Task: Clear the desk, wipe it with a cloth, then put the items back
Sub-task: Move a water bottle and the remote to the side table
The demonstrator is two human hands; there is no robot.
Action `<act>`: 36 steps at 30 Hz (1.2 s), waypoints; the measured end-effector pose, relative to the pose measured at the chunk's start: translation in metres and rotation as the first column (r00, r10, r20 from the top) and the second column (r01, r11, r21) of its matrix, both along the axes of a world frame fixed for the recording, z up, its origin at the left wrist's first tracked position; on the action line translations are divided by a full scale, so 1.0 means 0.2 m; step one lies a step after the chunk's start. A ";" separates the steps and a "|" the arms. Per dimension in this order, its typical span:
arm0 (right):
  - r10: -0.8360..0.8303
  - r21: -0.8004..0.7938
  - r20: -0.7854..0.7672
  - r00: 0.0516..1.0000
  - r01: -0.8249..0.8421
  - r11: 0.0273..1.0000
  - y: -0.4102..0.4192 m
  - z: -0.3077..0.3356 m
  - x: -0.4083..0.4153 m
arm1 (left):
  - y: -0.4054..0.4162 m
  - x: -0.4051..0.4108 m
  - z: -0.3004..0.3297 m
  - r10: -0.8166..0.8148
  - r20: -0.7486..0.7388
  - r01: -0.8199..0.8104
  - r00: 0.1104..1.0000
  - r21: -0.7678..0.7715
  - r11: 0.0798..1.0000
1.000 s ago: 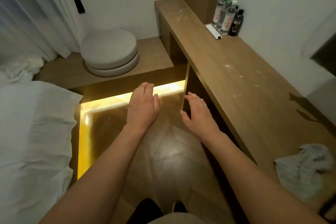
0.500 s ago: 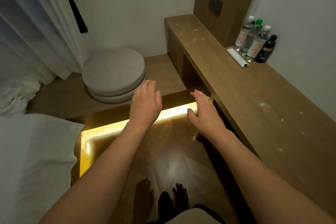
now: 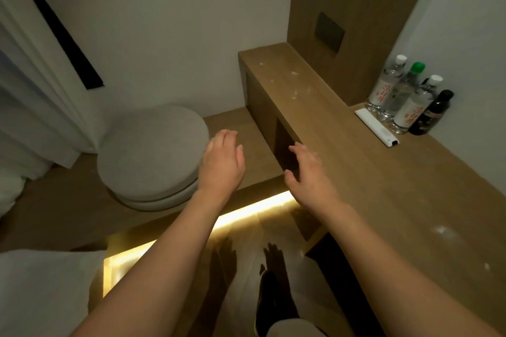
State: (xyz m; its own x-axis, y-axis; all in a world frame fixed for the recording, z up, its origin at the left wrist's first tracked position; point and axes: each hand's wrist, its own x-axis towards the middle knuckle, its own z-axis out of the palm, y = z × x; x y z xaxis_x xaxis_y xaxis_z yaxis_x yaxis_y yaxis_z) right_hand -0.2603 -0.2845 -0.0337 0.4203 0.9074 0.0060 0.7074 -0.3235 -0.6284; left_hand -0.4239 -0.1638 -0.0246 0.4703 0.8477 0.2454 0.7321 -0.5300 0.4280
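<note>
The long wooden desk [image 3: 383, 172] runs along the wall from the far corner toward the camera, its near end cut off by the frame's right and bottom edges; pale specks and smears dot its top, too small to identify. Left of the desk and lower down sits a wooden platform [image 3: 54, 213] with a glowing light strip [image 3: 246, 213] under its front lip, and on that platform, beside the desk's far end, rest two stacked round grey cushions [image 3: 153, 156]. White bedding [image 3: 41, 295] fills the corner farthest left of the desk and is mostly out of frame. Both bare forearms reach forward in front of the desk's edge. The left hand [image 3: 221, 161] hovers over the platform beside the cushions, fingers straight and close together, holding nothing. The right hand [image 3: 309, 172] hangs at the desk's front edge, fingers loosely spread, thumb apart, also holding nothing; whether it touches the wood cannot be told. Against the wall on the desk stand three clear water bottles [image 3: 394, 96], their red label print unreadable, and a small dark bottle [image 3: 430, 115] beside them. Just in front of them lies a white remote control [image 3: 376, 127].
</note>
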 end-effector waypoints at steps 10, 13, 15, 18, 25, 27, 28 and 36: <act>-0.145 -0.033 -0.035 0.989 0.144 0.989 0.48 0.04 0.45 | 0.62 0.56 0.03 -0.147 0.011 0.147 0.989 0.035 0.989; -0.275 -0.039 -0.034 0.961 0.273 0.961 0.51 0.04 0.60 | 0.73 0.79 0.00 -0.262 -0.007 0.263 0.965 0.008 0.965; -0.377 -0.042 -0.021 0.926 0.376 0.926 0.50 0.05 0.69 | 0.77 0.95 0.00 -0.364 -0.013 0.364 0.931 0.000 0.931; -0.514 -0.029 -0.008 0.858 0.513 0.858 0.46 0.07 0.81 | 0.80 1.19 0.02 -0.504 -0.023 0.504 0.863 -0.006 0.864; -0.778 -0.037 -0.006 0.629 0.777 0.628 0.21 0.05 0.95 | 0.62 1.67 0.03 -0.761 0.015 0.761 0.649 -0.032 0.648; -0.832 -0.046 -0.005 0.555 0.831 0.555 0.10 0.02 0.98 | 0.50 1.79 0.00 -0.820 0.014 0.820 0.572 -0.055 0.570; -0.853 -0.054 -0.002 0.523 0.851 0.522 0.05 0.00 0.99 | 0.44 1.84 -0.02 -0.844 0.011 0.843 0.536 -0.068 0.534; -0.880 -0.098 -0.051 0.472 0.875 0.474 -0.24 -0.14 1.20 | 0.12 2.17 -0.16 -0.913 -0.058 0.901 0.405 -0.148 0.409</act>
